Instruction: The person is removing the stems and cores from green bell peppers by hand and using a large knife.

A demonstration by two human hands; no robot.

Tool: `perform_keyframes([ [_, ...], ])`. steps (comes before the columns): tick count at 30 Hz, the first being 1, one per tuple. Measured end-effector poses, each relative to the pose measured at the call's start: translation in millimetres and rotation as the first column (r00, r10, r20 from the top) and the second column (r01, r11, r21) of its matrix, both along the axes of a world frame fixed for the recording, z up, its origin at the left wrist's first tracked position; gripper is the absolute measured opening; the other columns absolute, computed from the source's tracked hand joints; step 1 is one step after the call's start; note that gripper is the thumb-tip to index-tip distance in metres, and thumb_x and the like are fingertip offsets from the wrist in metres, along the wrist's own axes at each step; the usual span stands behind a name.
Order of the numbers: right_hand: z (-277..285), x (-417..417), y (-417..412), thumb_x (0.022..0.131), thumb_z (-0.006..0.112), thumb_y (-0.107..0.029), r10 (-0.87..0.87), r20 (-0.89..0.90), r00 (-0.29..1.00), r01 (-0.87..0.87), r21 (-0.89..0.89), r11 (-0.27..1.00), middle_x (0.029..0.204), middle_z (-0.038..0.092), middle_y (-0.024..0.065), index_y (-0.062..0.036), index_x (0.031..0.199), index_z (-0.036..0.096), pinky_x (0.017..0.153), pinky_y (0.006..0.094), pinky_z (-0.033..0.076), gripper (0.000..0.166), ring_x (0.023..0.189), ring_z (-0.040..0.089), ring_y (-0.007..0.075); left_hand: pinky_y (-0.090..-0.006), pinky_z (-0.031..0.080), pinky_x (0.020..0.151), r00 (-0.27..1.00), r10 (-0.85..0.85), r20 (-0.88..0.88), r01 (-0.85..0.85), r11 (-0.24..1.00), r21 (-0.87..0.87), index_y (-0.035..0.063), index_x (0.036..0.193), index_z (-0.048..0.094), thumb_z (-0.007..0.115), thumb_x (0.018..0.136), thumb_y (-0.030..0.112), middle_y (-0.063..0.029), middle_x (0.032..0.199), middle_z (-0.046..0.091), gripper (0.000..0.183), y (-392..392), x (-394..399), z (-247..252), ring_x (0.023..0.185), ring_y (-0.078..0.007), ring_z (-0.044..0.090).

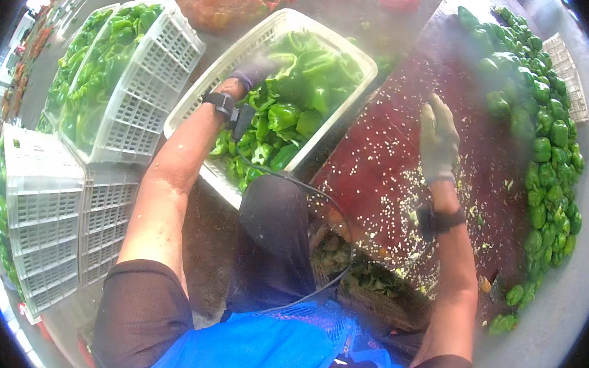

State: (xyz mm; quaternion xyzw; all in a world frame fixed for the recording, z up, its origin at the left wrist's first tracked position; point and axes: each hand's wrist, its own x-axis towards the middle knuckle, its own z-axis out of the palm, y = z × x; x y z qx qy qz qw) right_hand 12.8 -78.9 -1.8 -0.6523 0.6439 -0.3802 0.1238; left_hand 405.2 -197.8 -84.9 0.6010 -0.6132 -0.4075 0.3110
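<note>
My left hand (259,68), in a dark purplish glove, reaches over the white plastic crate (334,117) in front of me. Haze blurs its fingers, so I cannot tell whether they grip anything. Cut green bell peppers (283,116) fill much of this crate, several of them halved and hollow. Over the dark red tabletop (368,136) is my right hand (439,139) in a pale glove, its fingers stretched out and nothing visible in it. Pale seeds and pepper scraps (419,189) lie scattered around it. Whole green bell peppers (550,164) are heaped along the table's right side.
Perforated white crates (136,87) of green peppers stand at the left, with more crates (45,219) nearer me. A full red mesh sack (233,2) lies beyond. Below the table's near corner, an open container (375,286) holds green scraps. A cable (326,197) loops past my knee.
</note>
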Motion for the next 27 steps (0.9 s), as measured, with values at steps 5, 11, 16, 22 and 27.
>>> perform_keyframes([
  [5,-42,-31,22,0.093,0.052,-0.039,-0.066,-0.368,0.928,0.024,-0.118,0.993,0.131,0.054,0.0169,-0.0084,0.127,0.056,0.099,0.04,0.047,0.046,0.12,0.054,0.0297,-0.0388,0.04,0.101,0.738,-0.022,0.674,0.072,0.996,-0.047,0.0049,0.138,0.043,0.066,0.078,0.046,-0.022,0.13,0.053,0.076,19,-33,17,0.119,-0.0334,0.052],
  [11,-52,-31,26,0.094,0.051,-0.039,-0.062,-0.462,0.885,0.092,0.042,0.995,0.132,0.054,0.0173,-0.0073,0.122,0.06,0.099,0.0399,0.046,0.044,0.121,0.053,0.0292,-0.0388,0.048,0.084,0.709,0.034,0.705,-0.053,0.999,0.005,0.0047,0.105,0.067,0.06,0.079,0.051,-0.0176,0.1,0.066,0.053,-3,-45,24,0.095,-0.0327,0.063],
  [16,-47,-33,27,0.092,0.054,-0.034,-0.08,-0.49,0.868,0.065,-0.047,0.997,0.131,0.056,0.0134,-0.0074,0.119,0.063,0.104,0.0393,0.042,0.039,0.123,0.052,0.0288,-0.0378,0.047,0.09,0.582,0.228,0.78,-0.112,0.973,-0.2,0.0042,0.118,0.061,0.058,0.082,0.049,-0.0204,0.127,0.054,0.058,-40,-36,16,0.112,-0.0322,0.056],
  [22,-48,-31,24,0.091,0.056,-0.031,-0.075,-0.452,0.889,0.071,-0.027,0.997,0.131,0.055,0.0137,-0.007,0.115,0.065,0.104,0.0392,0.042,0.035,0.123,0.052,0.0293,-0.0395,0.048,0.089,0.643,0.075,0.763,0.01,0.994,-0.106,0.0072,0.116,0.063,0.056,0.085,0.042,-0.0192,0.112,0.064,0.047,-61,-37,5,0.102,-0.0335,0.061],
  [27,-46,-31,24,0.089,0.058,-0.027,-0.072,-0.474,0.878,0.067,-0.027,0.997,0.131,0.055,0.0137,-0.0077,0.116,0.064,0.104,0.039,0.042,0.034,0.123,0.051,0.0293,-0.0384,0.049,0.086,0.62,-0.082,0.78,0.049,0.997,0.065,0.0116,0.113,0.063,0.049,0.091,0.04,-0.0147,0.11,0.065,0.039,-28,-88,36,0.097,-0.0297,0.063],
])
